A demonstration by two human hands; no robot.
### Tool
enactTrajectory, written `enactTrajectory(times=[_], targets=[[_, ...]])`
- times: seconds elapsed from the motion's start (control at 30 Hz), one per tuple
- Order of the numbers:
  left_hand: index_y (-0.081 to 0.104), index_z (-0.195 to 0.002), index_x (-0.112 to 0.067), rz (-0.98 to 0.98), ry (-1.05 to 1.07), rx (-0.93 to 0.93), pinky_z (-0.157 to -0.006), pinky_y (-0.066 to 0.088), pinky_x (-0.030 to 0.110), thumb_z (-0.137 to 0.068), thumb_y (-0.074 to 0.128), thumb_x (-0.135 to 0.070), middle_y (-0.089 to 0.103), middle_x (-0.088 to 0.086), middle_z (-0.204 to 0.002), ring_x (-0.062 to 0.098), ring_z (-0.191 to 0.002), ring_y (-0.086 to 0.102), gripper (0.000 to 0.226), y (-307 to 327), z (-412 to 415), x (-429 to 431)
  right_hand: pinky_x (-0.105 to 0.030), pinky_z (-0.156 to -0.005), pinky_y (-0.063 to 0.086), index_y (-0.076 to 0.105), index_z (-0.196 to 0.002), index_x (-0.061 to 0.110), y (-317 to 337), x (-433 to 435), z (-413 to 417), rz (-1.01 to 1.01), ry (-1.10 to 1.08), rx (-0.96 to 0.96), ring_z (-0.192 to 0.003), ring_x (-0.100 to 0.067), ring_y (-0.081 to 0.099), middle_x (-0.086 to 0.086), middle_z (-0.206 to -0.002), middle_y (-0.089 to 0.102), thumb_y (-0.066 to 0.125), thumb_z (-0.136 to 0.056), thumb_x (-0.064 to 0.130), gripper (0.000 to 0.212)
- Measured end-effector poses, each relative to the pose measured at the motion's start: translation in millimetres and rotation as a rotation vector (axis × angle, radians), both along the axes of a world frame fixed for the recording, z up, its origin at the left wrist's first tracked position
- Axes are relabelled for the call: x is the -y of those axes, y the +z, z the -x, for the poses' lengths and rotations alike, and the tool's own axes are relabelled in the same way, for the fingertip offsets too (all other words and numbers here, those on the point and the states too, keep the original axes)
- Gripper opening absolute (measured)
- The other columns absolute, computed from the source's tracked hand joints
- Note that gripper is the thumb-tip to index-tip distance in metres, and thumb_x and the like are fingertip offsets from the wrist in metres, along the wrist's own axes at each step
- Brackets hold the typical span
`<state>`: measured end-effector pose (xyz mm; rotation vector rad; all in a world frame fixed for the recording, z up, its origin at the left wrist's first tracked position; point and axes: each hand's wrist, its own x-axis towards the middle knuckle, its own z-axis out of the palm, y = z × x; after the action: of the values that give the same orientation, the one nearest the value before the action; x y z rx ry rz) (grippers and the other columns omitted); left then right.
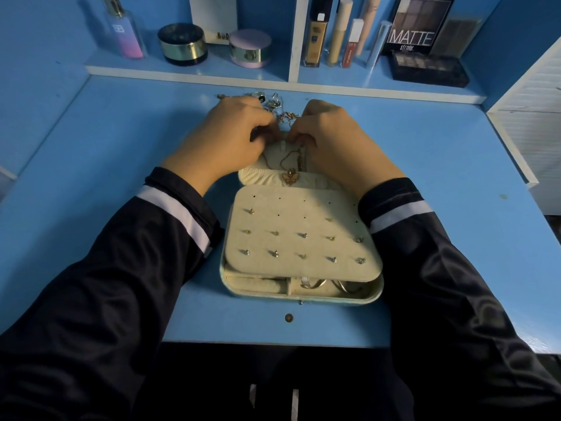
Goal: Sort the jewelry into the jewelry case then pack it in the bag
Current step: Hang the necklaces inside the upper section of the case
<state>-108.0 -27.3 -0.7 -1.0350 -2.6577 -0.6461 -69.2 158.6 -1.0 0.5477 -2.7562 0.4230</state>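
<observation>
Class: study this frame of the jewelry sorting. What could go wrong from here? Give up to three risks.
1. The chains lie close together in the lid under the left hand and right hand; they may tangle.
2. The loose jewelry pile just beyond the knuckles could get scattered.
3. The small piece on the table before the case might roll off.

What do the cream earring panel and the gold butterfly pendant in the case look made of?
Cream earring panel: probably velvety fabric; matte, no glare, studs pushed into it. Gold butterfly pendant: likely metal, shiny gold finish with glints; plated or solid, cannot tell.
</observation>
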Motion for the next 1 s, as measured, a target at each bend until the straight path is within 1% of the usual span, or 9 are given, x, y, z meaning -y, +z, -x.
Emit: enactTrajectory(times=[0.1, 0.27, 0.5, 0.57, 0.63, 0.67, 0.8, 0.87, 1.0], targets=[[0.076, -0.103, -0.012, 0.019, 0.014, 0.007, -0.081, 0.05, 0.044, -0.085, 0.061, -0.006, 0.065, 0.012, -0.098, 0.03, -0.094, 0.059, 0.024, 0.0, -0.8, -1.9, -0.046, -0.072, 0.052, 0.073, -0.099, 0.005, -0.1, 1.5, -0.7, -0.02, 0.0, 0.011, -0.087, -0.036, 0.058, -0.017, -0.099, 0.059, 0.052, -0.086, -0.009, 0.029], [0.073, -0.098, -0.002, 0.08, 0.043, -0.003, -0.083, 0.048, 0.048, -0.085, 0.056, 0.001, 0.063, 0.014, -0.1, 0.031, -0.097, 0.057, 0.022, -1.9, 0.8, -2.8, -0.046, -0.071, 0.051, 0.073, -0.094, 0.003, -1.2, 1.0, 0.5, 0.013, 0.008, 0.027, -0.083, -0.034, 0.058, -0.017, -0.097, 0.059, 0.051, -0.085, -0.01, 0.027], [0.073, -0.101, -0.004, 0.067, 0.02, 0.038, -0.085, 0.046, 0.045, -0.089, 0.057, -0.002, 0.061, 0.012, -0.098, 0.032, -0.1, 0.055, 0.019, -1.9, 0.4, -0.2, -0.043, -0.076, 0.05, 0.072, -0.088, 0.006, 0.1, 0.6, 0.3, 0.09, 0.019, 0.092, -0.084, -0.03, 0.058, -0.011, -0.093, 0.059, 0.047, -0.082, -0.008, 0.03], [0.073, -0.099, -0.004, 0.061, -0.004, 0.036, -0.08, 0.042, 0.038, -0.089, 0.059, -0.003, 0.058, 0.008, -0.092, 0.031, -0.097, 0.054, 0.017, -1.0, -0.4, 1.6, -0.032, -0.077, 0.048, 0.072, -0.086, 0.007, 1.1, -0.3, -0.8, 0.113, 0.027, 0.109, -0.083, -0.025, 0.057, -0.007, -0.09, 0.058, 0.048, -0.081, -0.009, 0.03], [0.073, -0.097, -0.003, 0.053, -0.032, 0.047, -0.078, 0.036, 0.031, -0.09, 0.061, -0.004, 0.054, 0.004, -0.088, 0.028, -0.094, 0.053, 0.014, 1.0, -2.9, 2.9, -0.014, -0.07, 0.039, 0.073, -0.088, 0.007, 3.9, -1.4, -3.2, 0.131, 0.025, 0.144, -0.079, -0.017, 0.051, -0.004, -0.089, 0.058, 0.049, -0.082, -0.008, 0.029], [0.074, -0.097, -0.003, 0.048, -0.046, 0.061, -0.078, 0.037, 0.032, -0.09, 0.062, -0.005, 0.056, 0.004, -0.089, 0.027, -0.093, 0.054, 0.014, 1.8, -4.0, 3.5, -0.009, -0.068, 0.036, 0.073, -0.089, 0.008, 5.7, -1.7, -4.7, 0.143, 0.019, 0.163, -0.078, -0.014, 0.048, -0.002, -0.088, 0.058, 0.05, -0.082, -0.008, 0.029], [0.075, -0.097, -0.008, 0.014, -0.074, 0.131, -0.086, 0.045, 0.036, -0.09, 0.065, -0.009, 0.064, 0.006, -0.094, 0.022, -0.092, 0.057, 0.012, 5.6, -8.4, 5.2, -0.007, -0.069, 0.037, 0.075, -0.089, 0.012, 12.6, -5.4, -10.0, 0.232, 0.021, 0.215, -0.072, -0.007, 0.05, 0.007, -0.083, 0.062, 0.058, -0.083, -0.004, 0.024], [0.076, -0.098, -0.012, 0.011, -0.071, 0.167, -0.083, 0.046, 0.032, -0.089, 0.067, -0.012, 0.064, 0.001, -0.091, 0.019, -0.088, 0.058, 0.012, 7.0, -9.2, 6.7, -0.008, -0.071, 0.042, 0.075, -0.09, 0.015, 14.9, -8.0, -12.8, 0.258, 0.032, 0.256, -0.069, -0.001, 0.055, 0.008, -0.082, 0.066, 0.063, -0.084, 0.0, 0.02], [0.078, -0.098, -0.021, -0.019, -0.071, 0.255, -0.076, 0.04, 0.011, -0.085, 0.074, -0.016, 0.067, -0.007, -0.088, 0.011, -0.085, 0.061, 0.015, 9.9, -9.5, 10.5, -0.005, -0.069, 0.043, 0.076, -0.091, 0.016, 21.0, -15.8, -17.7, 0.294, 0.044, 0.33, -0.07, 0.009, 0.059, 0.013, -0.078, 0.067, 0.071, -0.082, 0.005, 0.015]])
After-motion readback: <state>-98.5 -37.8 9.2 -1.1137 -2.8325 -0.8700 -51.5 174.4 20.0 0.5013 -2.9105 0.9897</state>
